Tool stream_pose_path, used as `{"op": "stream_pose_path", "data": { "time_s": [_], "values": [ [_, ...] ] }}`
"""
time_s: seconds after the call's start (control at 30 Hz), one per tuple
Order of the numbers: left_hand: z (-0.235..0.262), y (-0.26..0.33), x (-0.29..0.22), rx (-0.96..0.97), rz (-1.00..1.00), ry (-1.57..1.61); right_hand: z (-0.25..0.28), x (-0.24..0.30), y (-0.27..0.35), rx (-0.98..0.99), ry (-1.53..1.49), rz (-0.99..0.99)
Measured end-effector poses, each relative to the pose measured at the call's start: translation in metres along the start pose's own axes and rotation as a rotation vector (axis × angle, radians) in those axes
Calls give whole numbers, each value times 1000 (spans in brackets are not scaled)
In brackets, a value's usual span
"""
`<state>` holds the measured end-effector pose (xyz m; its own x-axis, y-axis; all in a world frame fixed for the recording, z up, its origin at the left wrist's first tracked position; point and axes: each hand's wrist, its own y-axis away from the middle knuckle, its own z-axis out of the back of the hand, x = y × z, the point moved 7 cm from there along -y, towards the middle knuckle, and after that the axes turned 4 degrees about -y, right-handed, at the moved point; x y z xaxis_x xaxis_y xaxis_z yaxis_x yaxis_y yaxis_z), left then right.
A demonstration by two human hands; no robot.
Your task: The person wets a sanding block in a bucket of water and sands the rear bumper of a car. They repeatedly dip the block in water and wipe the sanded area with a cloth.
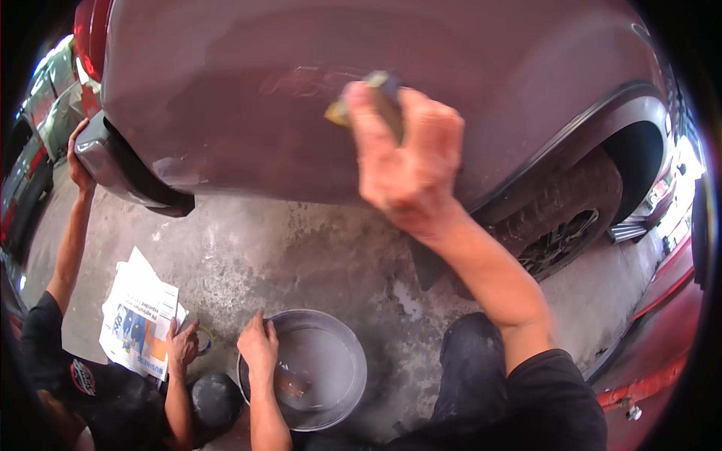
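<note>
Here, at the dull maroon painted car panel (248, 143), our right hand (412, 167) pinches a small grey-and-yellow block (389, 113), blurred, between thumb and fingers. Below that panel, our left hand (259, 349) grips the rim of a round grey basin (362, 361) of cloudy liquid (327, 364) on the stained concrete floor (248, 255). Below the panel's left end, a co-worker's hand (182, 347) is at the edge of white printed newspaper sheets (135, 323).

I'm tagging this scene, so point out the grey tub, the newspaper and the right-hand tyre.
Grey tub (359, 368), head view: right inside wall.
Newspaper (139, 319), head view: middle of its top sheet.
Right-hand tyre (558, 198), head view: upper part of its rubber.
</note>
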<state>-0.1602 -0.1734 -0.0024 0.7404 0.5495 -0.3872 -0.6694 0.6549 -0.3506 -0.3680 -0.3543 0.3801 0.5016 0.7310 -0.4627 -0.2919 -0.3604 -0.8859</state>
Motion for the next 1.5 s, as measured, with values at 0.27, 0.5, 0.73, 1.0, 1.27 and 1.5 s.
{"op": "stream_pose_path", "data": {
  "time_s": [0.27,0.5,0.73,1.0,1.27,1.5],
  "values": [
    [3,-2,1,23,10,-30,4,-11,21,-3,28,35],
    [16,-1,8,10,58,-31,8,-17,16,-20,-58,78],
    [6,0,6,-15,3,-35,-22,26,-33,99,-198,107],
    [-5,-2,5,13,8,-33,-30,30,-36,-4,-52,171],
    [1,1,7,25,25,-30,-4,-2,-10,-1,22,83],
    [17,1,8,-47,4,-20,17,-23,9,54,-62,73]
  ]
}}
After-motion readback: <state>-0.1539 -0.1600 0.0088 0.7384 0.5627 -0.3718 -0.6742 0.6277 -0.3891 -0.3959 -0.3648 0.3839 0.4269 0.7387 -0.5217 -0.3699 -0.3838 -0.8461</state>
